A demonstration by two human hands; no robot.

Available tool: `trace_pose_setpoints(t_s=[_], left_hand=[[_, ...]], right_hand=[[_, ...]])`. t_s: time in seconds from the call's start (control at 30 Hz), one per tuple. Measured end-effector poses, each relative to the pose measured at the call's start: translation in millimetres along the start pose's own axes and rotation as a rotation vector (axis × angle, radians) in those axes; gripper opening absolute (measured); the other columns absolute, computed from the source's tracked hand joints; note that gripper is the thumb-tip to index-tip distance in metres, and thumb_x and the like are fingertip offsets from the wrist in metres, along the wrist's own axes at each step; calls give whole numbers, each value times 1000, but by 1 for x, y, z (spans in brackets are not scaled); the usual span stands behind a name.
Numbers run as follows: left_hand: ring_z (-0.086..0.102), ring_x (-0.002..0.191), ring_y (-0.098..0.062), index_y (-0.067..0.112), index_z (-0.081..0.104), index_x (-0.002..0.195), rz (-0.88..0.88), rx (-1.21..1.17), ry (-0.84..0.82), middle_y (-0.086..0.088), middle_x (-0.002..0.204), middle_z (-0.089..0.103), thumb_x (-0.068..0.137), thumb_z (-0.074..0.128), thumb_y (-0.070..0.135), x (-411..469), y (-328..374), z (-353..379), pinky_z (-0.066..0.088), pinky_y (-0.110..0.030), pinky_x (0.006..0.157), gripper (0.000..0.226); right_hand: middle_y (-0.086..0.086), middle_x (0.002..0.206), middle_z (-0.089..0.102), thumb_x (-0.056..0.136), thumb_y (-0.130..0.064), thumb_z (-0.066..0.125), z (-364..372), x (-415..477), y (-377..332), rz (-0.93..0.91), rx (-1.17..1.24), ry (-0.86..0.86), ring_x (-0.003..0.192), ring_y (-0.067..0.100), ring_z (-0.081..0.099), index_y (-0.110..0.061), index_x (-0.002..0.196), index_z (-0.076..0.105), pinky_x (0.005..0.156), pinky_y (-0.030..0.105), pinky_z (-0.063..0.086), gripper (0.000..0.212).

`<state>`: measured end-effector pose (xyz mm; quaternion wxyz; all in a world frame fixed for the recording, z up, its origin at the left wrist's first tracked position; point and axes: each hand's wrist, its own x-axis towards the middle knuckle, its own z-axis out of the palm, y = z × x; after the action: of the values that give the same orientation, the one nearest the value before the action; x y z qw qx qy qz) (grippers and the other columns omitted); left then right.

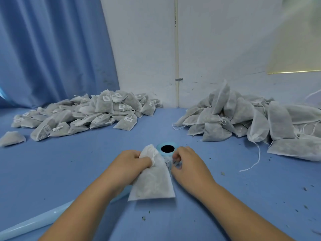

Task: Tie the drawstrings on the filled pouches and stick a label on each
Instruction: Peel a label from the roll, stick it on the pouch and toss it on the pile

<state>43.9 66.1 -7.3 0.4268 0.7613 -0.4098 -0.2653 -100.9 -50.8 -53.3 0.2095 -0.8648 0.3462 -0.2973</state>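
- Nothing here can be read letter for letter.
- White stickers (106, 98) on the pouches (97, 112) in your left pile show barcode-like bars — print too small.
- The label roll (159, 153) bears dark print — blurred.

Matt nonwoven cloth pouch (152, 181)
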Motion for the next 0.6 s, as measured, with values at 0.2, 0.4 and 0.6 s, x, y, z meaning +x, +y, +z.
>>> trace_pose_setpoints(t_s=[0.2,0.4,0.6], left_hand=[[58,44,-15,3,65,84,-236,-737,-162,-7,60,61,92,55,9,20,-5,21,45,-19,40,14],[72,59,-27,-12,67,92,-455,-1264,-361,-21,82,70,73,55,10,18,-14,16,55,-32,42,32],[68,81,-20,-8,63,107,-450,-1245,-326,-16,95,68,71,55,11,22,-18,18,60,-32,53,40]], right_hand=[[-8,95,54,86,-28,54,9,-8,-2,-44,-47,-33,89,15,54,-27,91,54,78,33,47,5],[-10,90,58,88,-35,56,19,-6,-2,-59,-13,57,85,13,56,-24,89,57,77,30,48,11],[-7,78,67,83,-33,59,20,-5,-7,56,59,103,76,14,62,-21,78,61,71,31,51,14]])
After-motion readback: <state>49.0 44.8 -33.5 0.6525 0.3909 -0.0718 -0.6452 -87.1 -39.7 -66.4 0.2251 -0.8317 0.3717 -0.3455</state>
